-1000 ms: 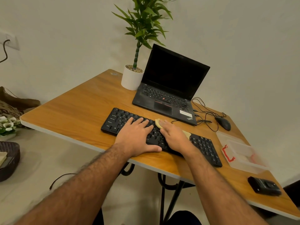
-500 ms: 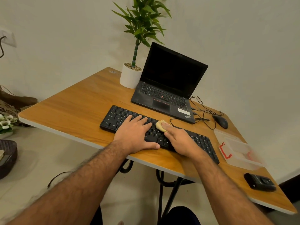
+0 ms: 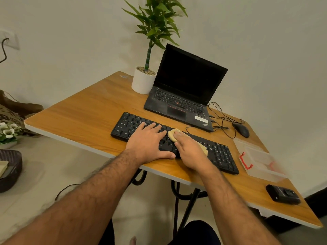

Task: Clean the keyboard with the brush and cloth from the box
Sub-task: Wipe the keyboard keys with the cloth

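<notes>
A black keyboard (image 3: 221, 154) lies on the wooden table (image 3: 85, 110) in front of me. My left hand (image 3: 148, 140) rests flat on its left half, fingers straight. My right hand (image 3: 191, 149) presses a yellow cloth (image 3: 172, 134) onto the middle keys, fingers laid over it. The cloth pokes out past the fingertips and at the hand's right side. The clear plastic box (image 3: 261, 163) with red latches stands open to the right of the keyboard. I see no brush.
An open black laptop (image 3: 184, 89) stands behind the keyboard, with a potted plant (image 3: 143, 82) to its left. A wired mouse (image 3: 241, 129) and its cables lie at the right. A small black device (image 3: 283, 194) sits near the front right edge.
My right hand has rubbed the cloth a little back and forth over the middle keys. The left hand has stayed flat on the keyboard. The view shifted slightly.
</notes>
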